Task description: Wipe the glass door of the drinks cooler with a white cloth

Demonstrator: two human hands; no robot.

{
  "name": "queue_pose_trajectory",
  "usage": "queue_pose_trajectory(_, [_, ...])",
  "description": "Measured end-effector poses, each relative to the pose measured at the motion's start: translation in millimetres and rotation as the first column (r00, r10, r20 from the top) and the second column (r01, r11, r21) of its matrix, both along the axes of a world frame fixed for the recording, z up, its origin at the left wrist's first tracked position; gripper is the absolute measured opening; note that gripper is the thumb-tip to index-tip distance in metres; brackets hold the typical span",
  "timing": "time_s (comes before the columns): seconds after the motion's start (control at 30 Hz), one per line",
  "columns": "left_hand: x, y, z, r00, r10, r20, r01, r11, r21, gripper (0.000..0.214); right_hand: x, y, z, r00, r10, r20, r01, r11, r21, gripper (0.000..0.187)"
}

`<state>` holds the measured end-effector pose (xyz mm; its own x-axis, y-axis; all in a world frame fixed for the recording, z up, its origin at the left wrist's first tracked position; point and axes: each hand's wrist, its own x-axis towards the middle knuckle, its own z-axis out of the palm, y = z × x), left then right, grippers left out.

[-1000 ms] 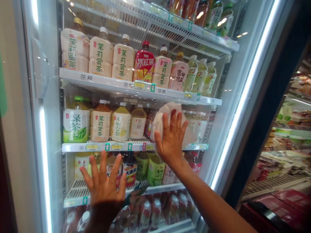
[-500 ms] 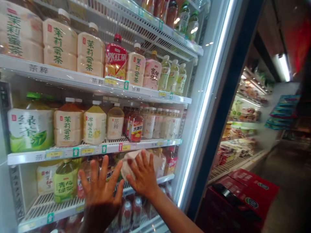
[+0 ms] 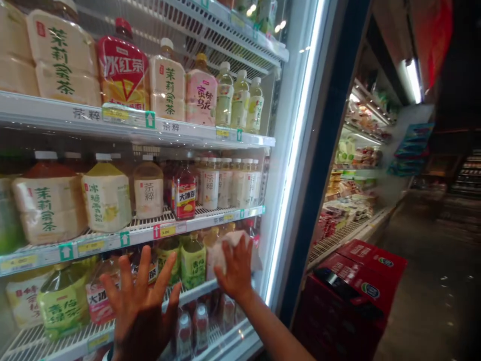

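My left hand (image 3: 141,296) is spread with fingers apart, palm toward the glass front of a lit drinks fridge. Nothing is in it. My right hand (image 3: 235,271) presses a pale cloth (image 3: 215,256) flat on the glass, near the right side of the fridge. Parts of the cloth stick out around the fingers; the rest is hidden under the hand. Behind the glass, a green tea bottle (image 3: 193,260) stands just left of the cloth. A larger green bottle (image 3: 62,306) stands left of my left hand on the same lower shelf.
Shelves of tea bottles fill the fridge, including a red iced tea bottle (image 3: 123,70) above. A bright light strip (image 3: 296,140) runs down the right side beside a dark frame (image 3: 323,135). Red boxes (image 3: 361,276) are stacked at right, before another chilled display (image 3: 349,200).
The view has shifted right along the fridge. My right hand and the cloth have slid right across the glass, uncovering green bottles behind. My left hand stays spread.
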<state>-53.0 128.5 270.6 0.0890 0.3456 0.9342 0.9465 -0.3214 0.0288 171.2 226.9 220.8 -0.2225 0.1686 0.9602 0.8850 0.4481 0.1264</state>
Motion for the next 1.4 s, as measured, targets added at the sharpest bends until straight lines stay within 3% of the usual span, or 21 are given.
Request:
queue_pose_trajectory(0.07, [4.0,0.5,0.5,1.000,0.012,0.004,-0.012,1.000,0.006,0.083,10.4,4.8,2.3,0.961,-0.067,-0.267,0.063,0.998,-0.024,0.070])
queue_pose_trajectory(0.13, [9.9,-0.4,-0.5,1.000,0.027,-0.007,-0.027,0.999,0.022,0.084,12.2,2.7,-5.0,0.930,-0.088,-0.356,0.071,0.996,-0.059,0.071])
queue_pose_trajectory(0.27, [17.5,-2.8,-3.3,0.995,-0.020,-0.099,0.022,1.000,0.016,0.083,3.4,-12.0,-23.0,1.000,0.005,-0.014,-0.006,0.994,-0.114,0.076])
queue_pose_trajectory(0.33, [16.1,-3.3,-2.1,0.995,-0.035,-0.099,0.037,0.999,0.018,0.082,5.1,-11.6,-11.9,1.000,0.014,0.028,-0.011,0.995,-0.104,0.077])
queue_pose_trajectory(0.47, [6.6,-3.9,6.6,0.996,0.058,-0.062,-0.053,0.996,0.077,0.085,5.7,0.0,27.6,0.941,-0.077,-0.328,0.056,0.996,-0.074,0.072])
queue_pose_trajectory(0.53, [1.3,-4.2,10.8,0.997,0.068,-0.045,-0.063,0.993,0.101,0.085,-6.8,-2.9,26.7,0.945,-0.074,-0.320,0.051,0.996,-0.079,0.072])
queue_pose_trajectory(0.6, [-4.3,-4.4,12.5,0.998,0.058,-0.018,-0.056,0.994,0.097,0.084,-26.2,-13.0,11.3,0.994,0.001,-0.109,-0.010,0.997,-0.083,0.074])
queue_pose_trajectory(0.7, [-14.9,-5.4,10.9,0.997,0.076,-0.017,-0.074,0.994,0.076,0.085,-54.1,-27.8,-2.0,0.979,0.114,0.170,-0.097,0.990,-0.104,0.066])
queue_pose_trajectory(0.77, [-24.6,-7.2,8.8,0.995,0.095,-0.020,-0.093,0.993,0.078,0.088,-67.4,-31.0,10.8,0.990,0.076,0.123,-0.063,0.993,-0.100,0.067])
queue_pose_trajectory(0.9, [-46.4,-14.3,6.0,0.991,0.136,-0.001,-0.136,0.989,0.060,0.087,-96.4,-34.9,40.5,0.988,-0.030,-0.150,0.017,0.996,-0.091,0.082])
queue_pose_trajectory(1.1, [-68.6,-17.8,-0.5,0.972,0.235,0.007,-0.235,0.969,0.073,0.088,-163.2,-66.9,15.4,0.995,0.081,-0.049,-0.088,0.983,-0.163,0.073])
queue_pose_trajectory(1.27, [-88.3,-22.2,-7.0,0.958,0.286,0.000,-0.285,0.954,0.093,0.090,-190.6,-65.5,57.9,0.983,0.091,-0.162,-0.104,0.992,-0.077,0.073])
queue_pose_trajectory(1.33, [-97.0,-26.5,-7.3,0.957,0.291,0.022,-0.292,0.953,0.079,0.090,-189.2,-66.6,51.9,0.985,0.103,-0.139,-0.117,0.989,-0.093,0.073])
queue_pose_trajectory(1.4, [-103.3,-31.1,-6.6,0.956,0.292,0.039,-0.294,0.954,0.067,0.092,-184.5,-72.3,22.4,0.990,0.115,-0.082,-0.127,0.980,-0.152,0.074])
